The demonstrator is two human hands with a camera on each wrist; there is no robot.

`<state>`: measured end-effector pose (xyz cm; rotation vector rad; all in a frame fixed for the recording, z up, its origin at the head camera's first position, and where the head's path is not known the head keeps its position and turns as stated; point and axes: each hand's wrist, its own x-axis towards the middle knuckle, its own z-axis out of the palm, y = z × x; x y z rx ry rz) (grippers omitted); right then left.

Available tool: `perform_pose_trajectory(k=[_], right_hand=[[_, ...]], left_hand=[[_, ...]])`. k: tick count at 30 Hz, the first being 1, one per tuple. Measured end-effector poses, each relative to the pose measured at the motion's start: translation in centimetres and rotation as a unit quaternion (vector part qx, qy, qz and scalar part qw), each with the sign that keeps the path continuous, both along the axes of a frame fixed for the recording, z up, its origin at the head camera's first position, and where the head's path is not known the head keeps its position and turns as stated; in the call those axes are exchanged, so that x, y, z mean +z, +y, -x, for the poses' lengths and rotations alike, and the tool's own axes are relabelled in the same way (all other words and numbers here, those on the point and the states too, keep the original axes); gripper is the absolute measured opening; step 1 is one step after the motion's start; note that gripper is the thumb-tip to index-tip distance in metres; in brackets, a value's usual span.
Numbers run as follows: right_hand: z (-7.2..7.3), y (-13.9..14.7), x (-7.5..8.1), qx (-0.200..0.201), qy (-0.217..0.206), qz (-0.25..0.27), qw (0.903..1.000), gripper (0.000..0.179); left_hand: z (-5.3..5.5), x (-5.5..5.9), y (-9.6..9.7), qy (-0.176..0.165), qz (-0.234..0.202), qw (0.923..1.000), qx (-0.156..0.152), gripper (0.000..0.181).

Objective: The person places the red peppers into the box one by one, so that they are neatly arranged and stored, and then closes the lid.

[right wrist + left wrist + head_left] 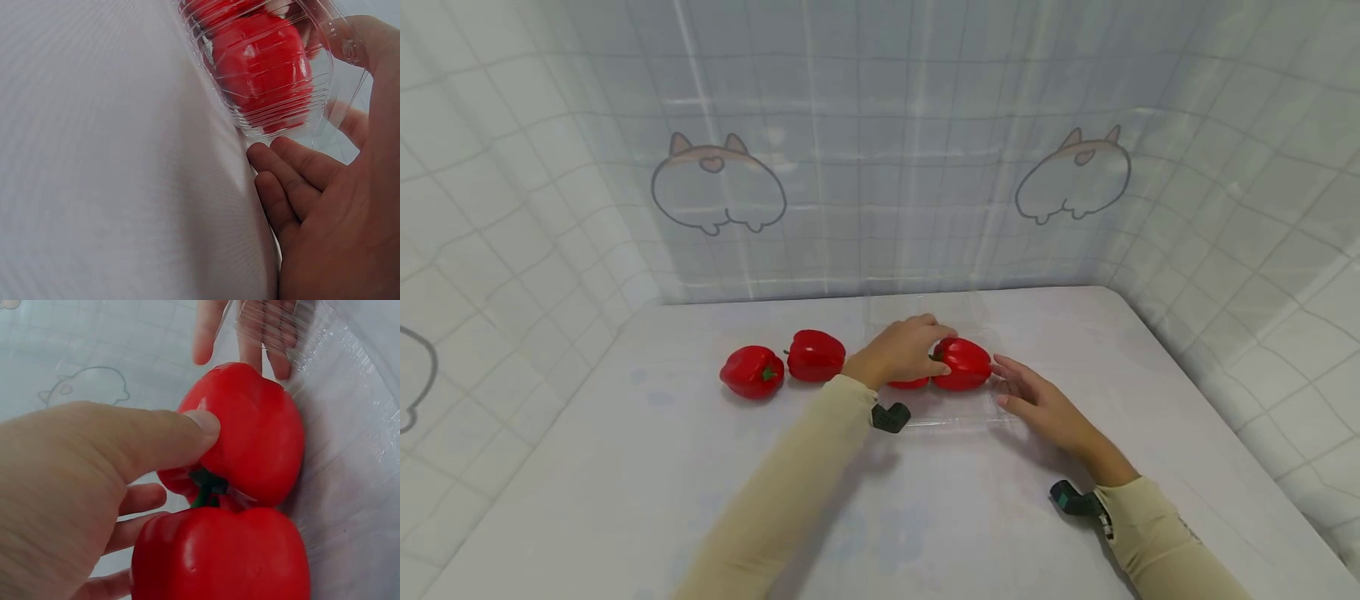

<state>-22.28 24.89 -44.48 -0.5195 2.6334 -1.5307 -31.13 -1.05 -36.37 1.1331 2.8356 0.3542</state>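
Observation:
My left hand (pixel 904 350) holds a red bell pepper (pixel 966 365) near its stem end, the thumb on its front and fingertips at its far side. That pepper lies inside a clear plastic box (pixel 962 421). Beside it, a second red bell pepper (pixel 219 556) sits in the box, partly covered by my left hand in the head view. At the box's right end is my right hand (pixel 1051 417), fingers loosely extended. Its fingertips (pixel 259 153) rest right at the ribbed end wall.
Two more red bell peppers, one at the far left (pixel 752 372) and one closer to the box (pixel 816 356), lie on the white table (pixel 625 467). A clear lid (pixel 925 308) stretches behind the box. Grid-patterned curtains (pixel 880 167) enclose the back and sides.

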Motion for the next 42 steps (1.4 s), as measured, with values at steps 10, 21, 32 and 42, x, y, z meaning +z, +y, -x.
perform_pose_trajectory(k=[10, 21, 32, 42], right_hand=[[0.0, -0.1, 0.1, 0.002, 0.009, -0.002, 1.0, 0.067], [0.0, 0.0, 0.1, 0.0, 0.005, -0.007, 1.0, 0.068], [-0.1, 0.0, 0.1, -0.009, -0.005, -0.009, 0.9999, 0.067], [-0.1, 0.1, 0.1, 0.002, 0.001, 0.003, 1.0, 0.067]], left_hand=[[-0.1, -0.4, 0.5, 0.009, 0.015, 0.9995, 0.026, 0.061], [-0.2, -0.4, 0.4, 0.017, 0.021, 0.9991, 0.031, 0.062], [-0.7, 0.6, -0.7, 0.01, -0.002, 0.9995, 0.032, 0.054], [-2.3, 1.5, -3.6, 0.024, -0.078, 0.9956, 0.047, 0.046]])
